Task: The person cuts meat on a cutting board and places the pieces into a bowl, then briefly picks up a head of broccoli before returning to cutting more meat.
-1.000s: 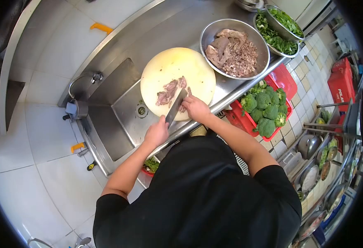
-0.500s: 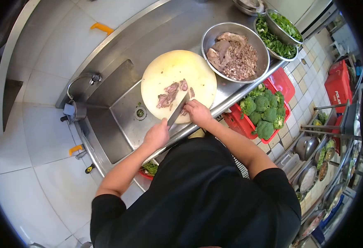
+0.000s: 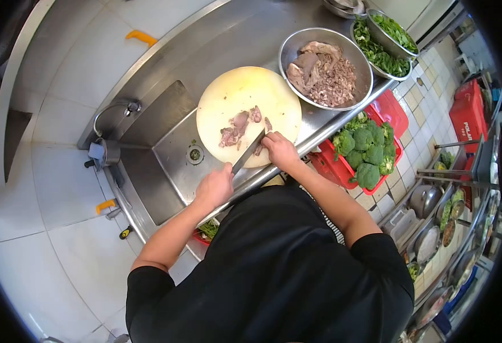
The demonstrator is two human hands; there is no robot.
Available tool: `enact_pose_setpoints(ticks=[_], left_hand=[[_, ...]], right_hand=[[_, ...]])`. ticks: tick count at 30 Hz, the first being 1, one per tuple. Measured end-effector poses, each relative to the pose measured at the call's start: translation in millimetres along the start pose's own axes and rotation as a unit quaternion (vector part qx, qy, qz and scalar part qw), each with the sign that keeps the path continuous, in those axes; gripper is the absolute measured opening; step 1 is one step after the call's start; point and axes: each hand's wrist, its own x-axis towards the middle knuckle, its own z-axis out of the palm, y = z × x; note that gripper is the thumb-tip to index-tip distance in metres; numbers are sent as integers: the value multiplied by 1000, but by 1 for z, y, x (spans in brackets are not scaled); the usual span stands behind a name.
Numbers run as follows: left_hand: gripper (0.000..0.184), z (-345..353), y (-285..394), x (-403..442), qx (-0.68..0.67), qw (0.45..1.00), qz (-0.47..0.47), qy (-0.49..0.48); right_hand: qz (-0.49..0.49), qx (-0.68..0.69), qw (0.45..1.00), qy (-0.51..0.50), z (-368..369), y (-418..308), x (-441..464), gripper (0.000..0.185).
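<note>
My left hand [image 3: 215, 186] is closed round the handle of a knife [image 3: 249, 152]. The blade points up and to the right, its tip close to my right hand's fingers. My right hand [image 3: 279, 150] has its fingers curled down on a small piece of meat [image 3: 258, 150] beside the blade; the fingers partly cover it. Both are over a round, pale yellow chopping board [image 3: 222, 97]. A few more pinkish-brown meat pieces [image 3: 235, 129] lie on the board, to the left of the blade and above it.
Right of the board, a steel bowl [image 3: 285, 54] holds large meat pieces and chopped meat. Bowls of leafy greens [image 3: 382, 57] stand behind it. A red crate of broccoli [image 3: 367, 150] sits below the counter's edge. The sink [image 3: 168, 166] and tap [image 3: 114, 107] are at the left.
The knife blade has turned slightly and now looks narrower. Both hands stay almost in place at the board, with my right fingers still by the blade. The view has shifted a little.
</note>
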Motion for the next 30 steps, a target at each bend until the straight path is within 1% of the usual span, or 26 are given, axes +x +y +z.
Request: enact_pose_setpoints(ticks=[3, 6, 9, 10, 13, 16, 18, 21, 22, 23, 26, 29, 30], left_hand=[[23, 30, 3, 16, -22, 999, -24, 15], [23, 10, 9, 23, -31, 999, -4, 6], [25, -5, 6, -2, -11, 1000, 8, -12], [25, -3, 7, -7, -4, 999, -15, -30], [26, 28, 15, 8, -45, 998, -47, 2], [26, 22, 13, 20, -37, 999, -13, -4], [26, 9, 10, 9, -42, 999, -1, -4], [25, 34, 1, -2, -54, 998, -15, 1], [24, 47, 6, 4, -81, 996, -14, 44], [23, 54, 5, 10, -81, 996, -12, 46], [23, 48, 11, 23, -90, 994, -8, 56], [24, 32, -2, 23, -112, 991, -17, 70], [25, 30, -6, 20, -132, 988, -46, 67]], right_hand=[[10, -17, 1000, -12, -4, -3, 0, 15], [14, -45, 999, -5, -5, -5, -5, 13], [-3, -53, 999, 11, -9, -1, -3, 12], [-9, -56, 998, 10, -9, 1, -3, 12], [-8, -70, 997, -12, -11, -1, -5, 13], [-4, -74, 997, -28, -16, -3, -3, 15], [-7, -68, 997, -30, -18, -1, 0, 15], [-4, -62, 998, -28, -16, 4, -4, 13], [-5, -66, 997, -32, -16, 3, -4, 13], [-8, -71, 997, -34, -17, 2, -3, 13], [-14, -43, 997, -62, -24, 6, -3, 11], [145, 95, 980, -101, -35, 13, 10, 12], [172, 96, 975, -101, -47, 11, 18, 18]])
